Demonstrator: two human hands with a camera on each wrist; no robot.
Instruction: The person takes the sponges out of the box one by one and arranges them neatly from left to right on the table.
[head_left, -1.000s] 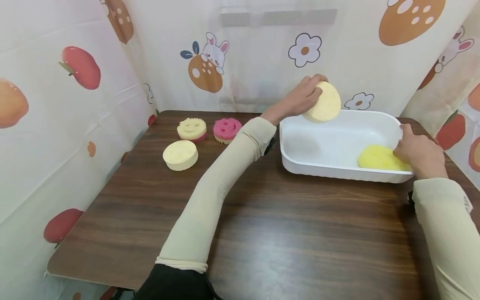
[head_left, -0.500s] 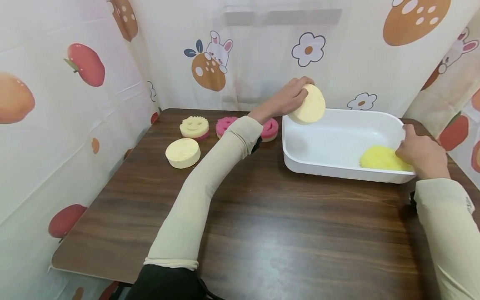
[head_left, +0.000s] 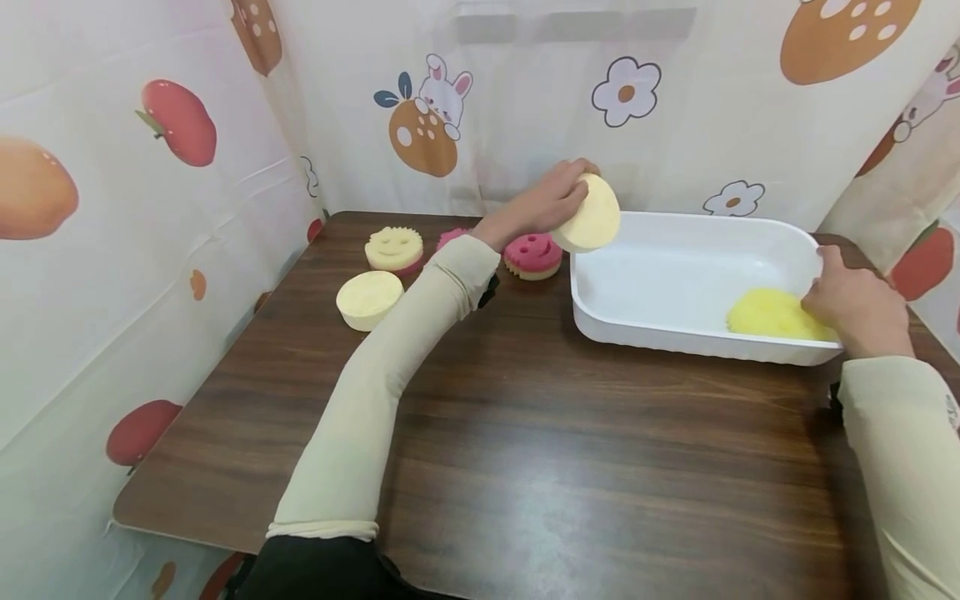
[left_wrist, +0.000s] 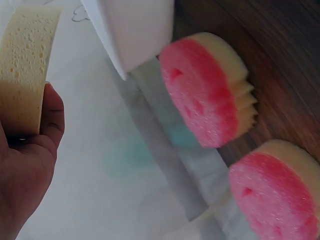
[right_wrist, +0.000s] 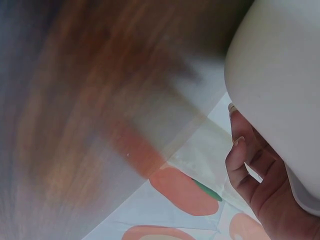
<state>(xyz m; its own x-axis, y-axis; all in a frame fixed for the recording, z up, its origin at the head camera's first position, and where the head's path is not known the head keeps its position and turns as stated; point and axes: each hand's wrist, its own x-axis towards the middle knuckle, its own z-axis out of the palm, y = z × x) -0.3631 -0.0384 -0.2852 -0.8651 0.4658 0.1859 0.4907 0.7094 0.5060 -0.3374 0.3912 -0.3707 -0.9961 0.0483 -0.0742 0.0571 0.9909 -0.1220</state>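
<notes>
My left hand grips a round pale-yellow sponge, tilted on edge above the left end of a white plastic tray. Its porous side shows in the left wrist view, where the sponge stands between thumb and fingers. At the tray's right end my right hand holds the rim; in the right wrist view, curled fingers lie along the outer wall. A bright yellow sponge lies inside the tray, beside that hand.
Left of the tray sit a pink smiley sponge, another pink sponge partly behind the left arm, a cream smiley sponge and a plain pale round sponge. A printed curtain hangs behind the brown table.
My left hand has carried the pale-yellow sponge leftward and slightly lower, from over the tray to its left end. The right hand stays on the tray rim. The head view has shifted slightly.
</notes>
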